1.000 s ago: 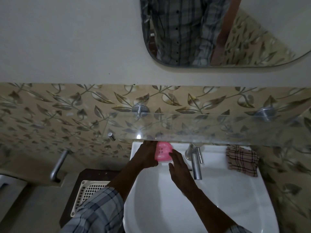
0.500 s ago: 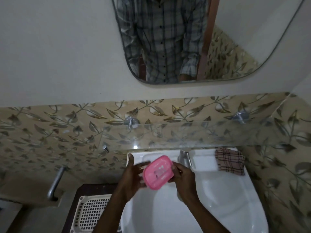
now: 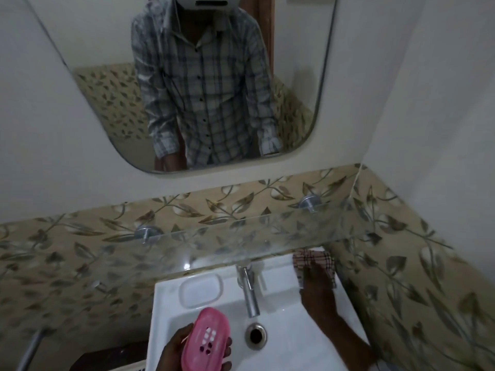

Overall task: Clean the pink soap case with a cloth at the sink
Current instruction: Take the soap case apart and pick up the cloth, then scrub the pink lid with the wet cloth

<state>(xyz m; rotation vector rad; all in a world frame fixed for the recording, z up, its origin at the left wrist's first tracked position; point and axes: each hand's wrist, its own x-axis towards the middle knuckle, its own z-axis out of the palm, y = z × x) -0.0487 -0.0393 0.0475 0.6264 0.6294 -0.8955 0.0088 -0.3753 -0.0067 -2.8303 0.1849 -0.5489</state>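
Since the earlier frame the right hand has let go of the pink soap case and gone to the back right corner of the sink, where it now lies on the checked cloth; whether its fingers have closed on the fabric cannot be told, since the hand covers that part. The left hand alone now holds the case, fingers wrapped round its edges, raised over the front left of the basin with its slotted, perforated face turned up toward the camera. Behind it, on the sink's back ledge, the moulded soap recess lies bare. The chrome tap stands between the two hands, its spout pointing down toward the drain. Above the sink runs a glass shelf on two metal pegs, set against leaf-patterned tiles. Higher up, the mirror reflects a person's plaid shirt.
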